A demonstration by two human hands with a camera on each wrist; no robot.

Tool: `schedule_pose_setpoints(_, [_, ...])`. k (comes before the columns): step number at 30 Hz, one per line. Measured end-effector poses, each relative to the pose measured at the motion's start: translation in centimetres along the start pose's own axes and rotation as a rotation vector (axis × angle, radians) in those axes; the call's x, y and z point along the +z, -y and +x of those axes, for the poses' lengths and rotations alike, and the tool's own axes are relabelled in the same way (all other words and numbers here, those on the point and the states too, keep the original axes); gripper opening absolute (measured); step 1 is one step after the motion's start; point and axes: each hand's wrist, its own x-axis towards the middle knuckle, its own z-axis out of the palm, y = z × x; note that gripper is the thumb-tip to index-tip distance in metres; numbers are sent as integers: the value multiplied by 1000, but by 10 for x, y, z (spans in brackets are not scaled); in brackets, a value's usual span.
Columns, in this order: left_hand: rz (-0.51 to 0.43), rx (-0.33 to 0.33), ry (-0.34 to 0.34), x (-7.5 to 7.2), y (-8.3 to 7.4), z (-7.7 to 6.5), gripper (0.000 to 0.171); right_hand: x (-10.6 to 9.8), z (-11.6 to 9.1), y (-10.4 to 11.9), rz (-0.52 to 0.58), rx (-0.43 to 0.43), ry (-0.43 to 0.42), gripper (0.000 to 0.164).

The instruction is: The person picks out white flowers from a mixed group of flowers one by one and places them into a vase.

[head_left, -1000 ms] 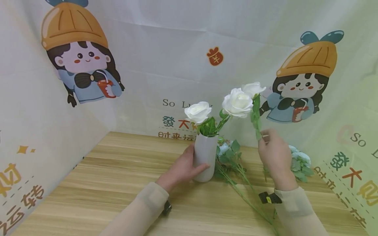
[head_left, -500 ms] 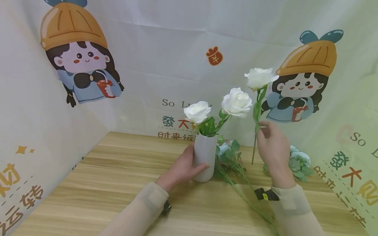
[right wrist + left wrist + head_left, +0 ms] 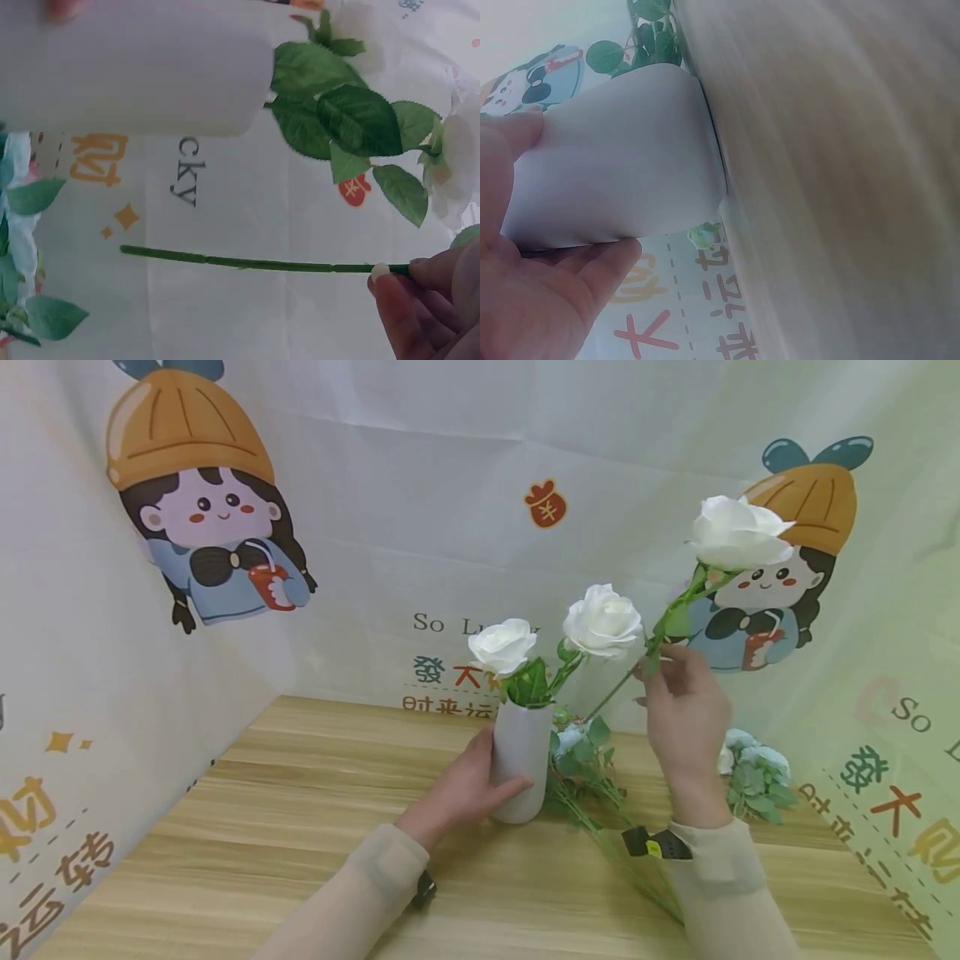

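The right hand (image 3: 688, 714), pinching a slim green stem (image 3: 270, 265), has raised and tilted its white rose (image 3: 738, 535) beside the vase (image 3: 521, 739), so it seems not yet placed; the left hand (image 3: 471, 787) grips that smooth cylinder, where 2 ruffled, fabric-looking blooms (image 3: 603, 621) stand above serrated leaves (image 3: 358, 118)

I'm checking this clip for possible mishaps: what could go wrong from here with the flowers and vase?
The right hand pinches the loose rose by its stem, well above the free end, so that end might swing and miss the vase. Leaves at the vase's mouth could snag it.
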Motion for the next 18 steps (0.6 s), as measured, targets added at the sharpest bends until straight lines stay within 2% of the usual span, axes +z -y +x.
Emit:
schedule_pose_setpoints(4, [-1, 9, 0, 0, 0, 0, 91, 5, 0, 7, 212, -34, -31, 20])
schedule_pose_setpoints(8, [-8, 8, 0, 0, 1, 0, 92, 5, -2, 21, 360, -76, -60, 17])
schedule_pose_setpoints(13, [-15, -2, 3, 0, 1, -1, 93, 3, -4, 35, 438, -127, -113, 16])
schedule_pose_setpoints(18, [-21, -3, 3, 0, 1, 0, 92, 8, -4, 27, 487, -59, -126, 17])
